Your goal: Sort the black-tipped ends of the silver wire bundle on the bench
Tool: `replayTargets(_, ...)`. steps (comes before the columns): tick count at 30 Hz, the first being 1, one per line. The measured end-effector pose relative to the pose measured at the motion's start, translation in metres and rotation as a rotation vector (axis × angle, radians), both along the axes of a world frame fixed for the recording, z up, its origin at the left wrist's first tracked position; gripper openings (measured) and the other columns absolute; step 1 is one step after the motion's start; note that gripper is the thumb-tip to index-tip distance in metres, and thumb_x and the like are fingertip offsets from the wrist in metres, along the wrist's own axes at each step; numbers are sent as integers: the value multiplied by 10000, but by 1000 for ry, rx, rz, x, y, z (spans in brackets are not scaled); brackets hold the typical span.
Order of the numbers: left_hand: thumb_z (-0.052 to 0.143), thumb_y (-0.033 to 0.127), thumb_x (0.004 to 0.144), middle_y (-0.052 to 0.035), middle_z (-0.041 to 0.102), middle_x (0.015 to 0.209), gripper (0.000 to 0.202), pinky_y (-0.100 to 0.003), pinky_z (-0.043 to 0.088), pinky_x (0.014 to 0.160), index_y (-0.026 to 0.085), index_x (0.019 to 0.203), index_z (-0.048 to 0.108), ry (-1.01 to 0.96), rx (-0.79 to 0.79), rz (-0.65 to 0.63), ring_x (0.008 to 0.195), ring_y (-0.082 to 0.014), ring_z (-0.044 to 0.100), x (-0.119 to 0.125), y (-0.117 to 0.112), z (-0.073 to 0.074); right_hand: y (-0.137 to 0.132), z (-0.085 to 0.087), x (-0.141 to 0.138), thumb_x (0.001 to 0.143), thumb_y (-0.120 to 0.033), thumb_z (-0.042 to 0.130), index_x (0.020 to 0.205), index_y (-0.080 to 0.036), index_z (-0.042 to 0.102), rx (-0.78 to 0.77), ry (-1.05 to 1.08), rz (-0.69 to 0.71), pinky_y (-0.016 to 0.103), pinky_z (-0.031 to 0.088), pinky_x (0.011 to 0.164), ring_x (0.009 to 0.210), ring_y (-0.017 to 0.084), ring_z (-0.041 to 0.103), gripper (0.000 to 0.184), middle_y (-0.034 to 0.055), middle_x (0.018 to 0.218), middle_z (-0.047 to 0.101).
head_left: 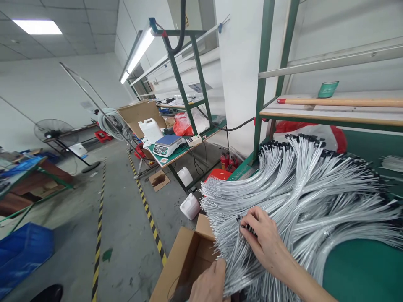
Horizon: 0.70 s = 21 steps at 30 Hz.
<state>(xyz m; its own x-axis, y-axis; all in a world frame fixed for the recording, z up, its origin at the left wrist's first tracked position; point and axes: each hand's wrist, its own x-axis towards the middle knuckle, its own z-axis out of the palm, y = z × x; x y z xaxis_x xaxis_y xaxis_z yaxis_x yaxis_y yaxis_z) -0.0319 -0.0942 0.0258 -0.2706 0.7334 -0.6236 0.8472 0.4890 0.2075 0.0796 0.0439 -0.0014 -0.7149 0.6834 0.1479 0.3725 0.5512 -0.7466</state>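
Observation:
A big fanned heap of thin white cables with black ends lies across the green workbench. My right hand rests on top of the heap near its left edge, fingers pinched on a small black piece among the cable ends. My left hand is lower, at the bench's near edge, its fingers closed around the loose ends of a bundle of the cables. An open cardboard box sits just below and left of my hands.
White plastic jugs stand on the grey floor beside a yellow-black striped line. A second bench carries a weighing scale and a red bag. A shelf above holds a wooden stick and tape roll. Blue crate at left.

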Motion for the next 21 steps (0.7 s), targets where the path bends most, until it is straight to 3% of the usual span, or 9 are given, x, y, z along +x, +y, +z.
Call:
replayTargets(3,370,146,652,-84,471,1024,411,-309,345,686,128,1062,382,-49,63,-30,891,-240,479,-4,-5,-9,4,4,-2,813,-302,290,815,-210,531,56,-9,38,326,172,810,869,66,243,258,7,949,408)
replayTargets(5,365,163,626,-46,492,887,334,-269,286,575,143,959,364,-68,140,-77,744,-187,475,-7,-8,-17,8,6,-1,787,-238,339,795,-210,537,67,-15,80,375,91,929,961,76,231,200,-19,938,426)
replayTargets(8,342,178,632,-23,474,804,250,-257,205,517,156,881,353,-102,274,-63,629,-144,400,-11,-13,-24,13,5,0,819,-278,279,862,-161,488,-13,-57,157,330,163,903,868,47,268,244,3,890,436)
replayTargets(11,351,208,671,-29,482,795,350,-241,217,527,158,1017,365,-102,320,-12,653,-155,423,-12,-15,-24,15,2,1,835,-307,219,883,-111,446,-88,-65,171,209,257,773,815,33,282,304,31,912,415)
replayTargets(14,371,239,686,-21,475,742,388,-238,215,526,152,1063,358,-96,354,13,648,-163,441,-12,-15,-24,16,0,0,826,-292,228,876,-95,437,-119,-62,156,187,275,772,814,19,302,291,32,925,404)
replayTargets(19,360,209,676,-28,458,723,227,-248,178,502,144,883,428,-139,376,36,584,-148,397,-16,-15,-20,16,-1,-2,812,-261,249,893,-102,435,-146,-84,147,175,271,758,804,13,318,258,27,917,407)
replayTargets(21,376,222,680,-30,452,720,269,-243,194,506,140,931,429,-169,346,34,594,-150,409,-18,-14,-15,15,-2,-3,815,-254,239,892,-97,432,-152,-83,139,178,271,755,798,15,319,260,31,917,407)
